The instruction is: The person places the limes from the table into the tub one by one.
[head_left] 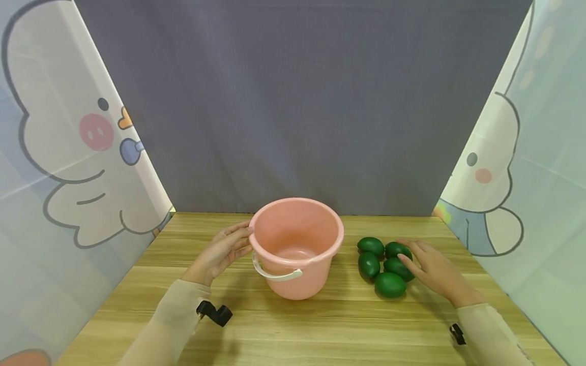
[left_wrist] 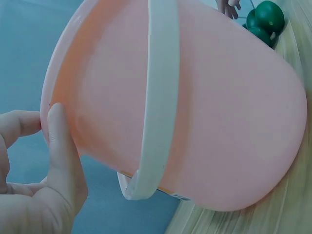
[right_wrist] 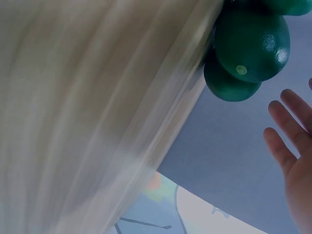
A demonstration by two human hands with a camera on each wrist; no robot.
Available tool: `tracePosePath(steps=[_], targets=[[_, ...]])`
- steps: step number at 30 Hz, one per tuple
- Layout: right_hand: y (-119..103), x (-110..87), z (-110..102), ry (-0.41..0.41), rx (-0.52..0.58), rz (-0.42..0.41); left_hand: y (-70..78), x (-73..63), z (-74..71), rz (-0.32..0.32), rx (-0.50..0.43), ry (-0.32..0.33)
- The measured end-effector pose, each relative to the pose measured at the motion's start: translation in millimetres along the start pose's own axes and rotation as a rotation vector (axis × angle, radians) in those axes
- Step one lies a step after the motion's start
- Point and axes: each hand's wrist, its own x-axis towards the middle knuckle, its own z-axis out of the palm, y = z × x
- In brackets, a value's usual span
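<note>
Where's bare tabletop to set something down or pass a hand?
Biggest patch: the tabletop before the pink bucket, between the two sleeves. Another lies left of the left sleeve. A narrower gap separates bucket and green fruits. Crowded: the bucket's left side, where the left grip touches, and the fruit cluster, with the right grip at its right side.

You're in a curtained-off booth, looks like a staged recording spot: plain dark-grey cloth backdrop straight ahead of you, cartoon-print sheet on your left, similar sheet on your right, wood-grain tabletop in front. Black wrist gear at your sleeves fits that. Can't tell from these views whether it's inside a home, lab or office.
</note>
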Motion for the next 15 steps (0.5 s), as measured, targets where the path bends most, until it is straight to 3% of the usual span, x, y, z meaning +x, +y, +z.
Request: tracePosePath(steps=[15], targets=[[-18.8,9.1,2.4,-0.003,-0.036,-0.101,-2.3,1.0,1.7,0.020,-0.073,-0.013]])
